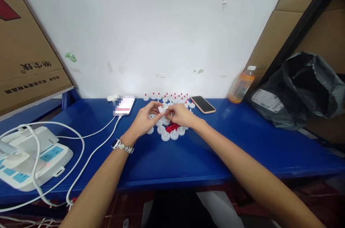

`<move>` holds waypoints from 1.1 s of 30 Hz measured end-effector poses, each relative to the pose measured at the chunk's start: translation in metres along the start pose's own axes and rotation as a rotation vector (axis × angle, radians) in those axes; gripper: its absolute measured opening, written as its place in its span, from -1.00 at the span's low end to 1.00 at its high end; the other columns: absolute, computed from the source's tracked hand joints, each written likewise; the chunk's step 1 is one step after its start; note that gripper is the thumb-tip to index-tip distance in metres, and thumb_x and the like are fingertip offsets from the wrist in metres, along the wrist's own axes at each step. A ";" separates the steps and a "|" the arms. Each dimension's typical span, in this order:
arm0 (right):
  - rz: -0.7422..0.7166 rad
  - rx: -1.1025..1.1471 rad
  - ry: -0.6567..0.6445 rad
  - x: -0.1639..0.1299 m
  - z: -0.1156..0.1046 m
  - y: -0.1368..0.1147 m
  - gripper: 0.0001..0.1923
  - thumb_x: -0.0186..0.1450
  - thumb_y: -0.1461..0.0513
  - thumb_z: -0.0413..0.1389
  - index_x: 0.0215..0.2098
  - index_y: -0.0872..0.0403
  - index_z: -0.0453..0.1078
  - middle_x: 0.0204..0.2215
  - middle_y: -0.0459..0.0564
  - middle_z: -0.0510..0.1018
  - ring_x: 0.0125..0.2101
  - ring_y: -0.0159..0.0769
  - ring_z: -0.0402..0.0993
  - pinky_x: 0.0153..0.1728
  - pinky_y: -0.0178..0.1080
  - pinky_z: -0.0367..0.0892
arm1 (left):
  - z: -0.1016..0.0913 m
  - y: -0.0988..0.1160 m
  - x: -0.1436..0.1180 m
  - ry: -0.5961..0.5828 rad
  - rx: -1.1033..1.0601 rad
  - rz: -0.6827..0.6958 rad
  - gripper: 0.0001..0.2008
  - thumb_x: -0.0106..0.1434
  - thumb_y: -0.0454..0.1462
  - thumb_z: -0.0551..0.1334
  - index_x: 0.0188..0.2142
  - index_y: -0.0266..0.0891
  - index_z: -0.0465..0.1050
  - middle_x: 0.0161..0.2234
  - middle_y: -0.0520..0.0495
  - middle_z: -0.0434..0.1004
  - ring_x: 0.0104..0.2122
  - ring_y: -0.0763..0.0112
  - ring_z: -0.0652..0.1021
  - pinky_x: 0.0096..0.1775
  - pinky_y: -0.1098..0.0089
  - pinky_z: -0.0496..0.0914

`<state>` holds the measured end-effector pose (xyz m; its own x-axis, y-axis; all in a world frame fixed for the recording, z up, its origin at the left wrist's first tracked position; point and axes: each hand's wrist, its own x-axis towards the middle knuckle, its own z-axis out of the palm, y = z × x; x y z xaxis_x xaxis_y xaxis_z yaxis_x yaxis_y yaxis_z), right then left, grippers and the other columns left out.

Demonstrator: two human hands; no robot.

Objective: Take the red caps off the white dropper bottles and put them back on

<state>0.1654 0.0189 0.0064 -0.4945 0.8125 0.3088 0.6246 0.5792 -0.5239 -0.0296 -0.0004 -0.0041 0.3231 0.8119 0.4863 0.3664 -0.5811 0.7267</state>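
place: small packing workshop | signs: blue workbench [188, 159], cardboard cartons [27, 59], rows of white caps [172, 96]

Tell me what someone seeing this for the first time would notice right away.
The two hands meet mid-bench: the left hand and right hand pinch one small white cap between their fingertips. Below them, loose white caps ring a little pile of red pieces on the blue bench, with red-tipped finished caps lined up by the wall. An orange bottle and a black bag stand at the right.
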 end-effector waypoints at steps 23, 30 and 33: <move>0.020 0.421 0.329 -0.009 -0.004 -0.002 -0.79 0.27 0.12 0.15 -0.34 0.12 0.45 -0.42 -0.02 0.58 -0.40 -0.34 0.46 -0.34 -0.29 0.29 | -0.012 0.000 0.000 0.089 0.170 -0.008 -0.75 0.28 -0.15 0.25 -0.09 -0.18 0.44 -0.08 -0.12 0.57 -0.11 0.24 0.57 -0.02 0.17 0.46; -0.011 0.202 0.321 0.047 0.009 0.003 -0.88 0.26 0.23 0.14 -0.35 0.11 0.50 -0.38 -0.04 0.63 -0.33 -0.33 0.50 -0.23 -0.29 0.32 | -0.041 -0.040 0.000 0.226 0.354 -0.211 -0.80 0.29 -0.30 0.10 -0.14 -0.26 0.43 -0.17 -0.20 0.57 -0.18 0.19 0.56 -0.08 0.11 0.46; 0.000 0.097 0.239 0.082 0.025 0.000 -0.88 0.26 0.26 0.14 -0.32 0.11 0.53 -0.36 -0.03 0.64 -0.33 -0.33 0.51 -0.23 -0.29 0.32 | -0.039 -0.049 -0.003 0.165 0.360 -0.256 -0.75 0.29 -0.33 0.08 -0.07 -0.32 0.41 -0.09 -0.30 0.56 -0.10 0.11 0.57 0.00 0.03 0.44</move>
<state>0.1103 0.0836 0.0120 -0.3308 0.8116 0.4815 0.5576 0.5797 -0.5941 -0.0824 0.0283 -0.0225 0.0505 0.9130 0.4048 0.7052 -0.3197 0.6328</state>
